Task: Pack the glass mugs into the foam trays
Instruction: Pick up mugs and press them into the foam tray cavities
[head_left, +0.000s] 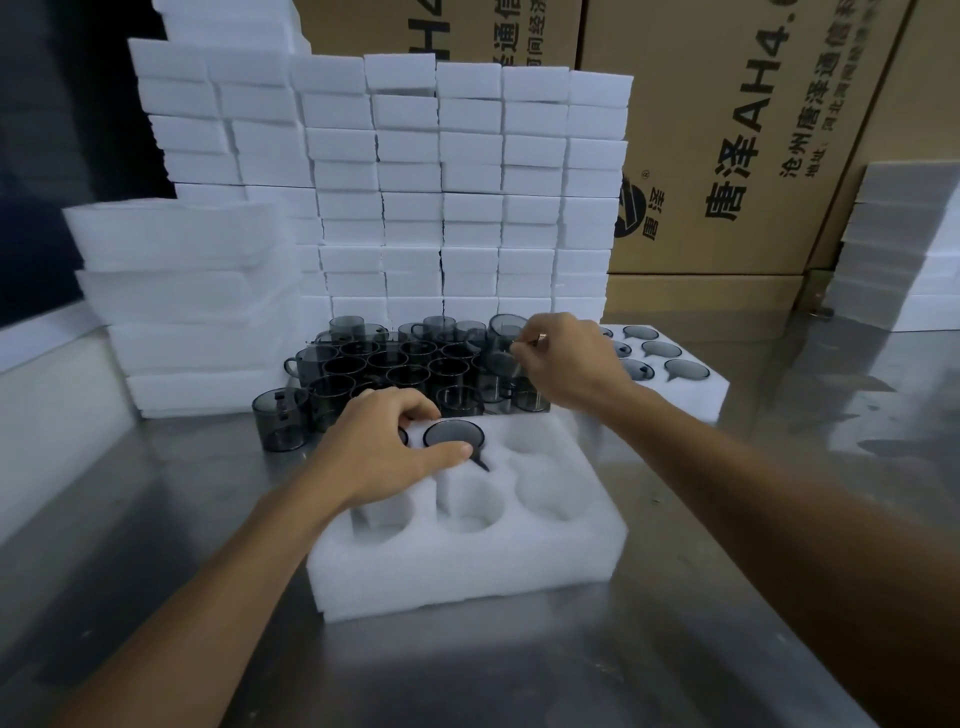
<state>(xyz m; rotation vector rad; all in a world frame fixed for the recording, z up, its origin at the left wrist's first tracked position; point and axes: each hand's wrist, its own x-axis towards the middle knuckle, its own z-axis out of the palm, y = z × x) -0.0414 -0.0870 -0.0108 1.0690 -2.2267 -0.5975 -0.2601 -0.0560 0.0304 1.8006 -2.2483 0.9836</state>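
Pinching a loose mug (506, 332), right hand (569, 361) lifted it; left hand (387, 460), fingers curled, pressed a seated mug (453, 435) into the tray (467, 561) to steady it.

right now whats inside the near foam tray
The near foam tray holds one smoked glass mug in its far middle pocket; four pockets look empty. The left hand covers the far-left pocket.

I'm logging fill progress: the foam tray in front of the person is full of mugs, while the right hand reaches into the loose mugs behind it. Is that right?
Not quite. In the head view the foam tray is mostly empty: mugs sit only in its far row, one seated mug beside the left hand, and several cavities are bare. The right hand does reach into the loose mugs behind it.
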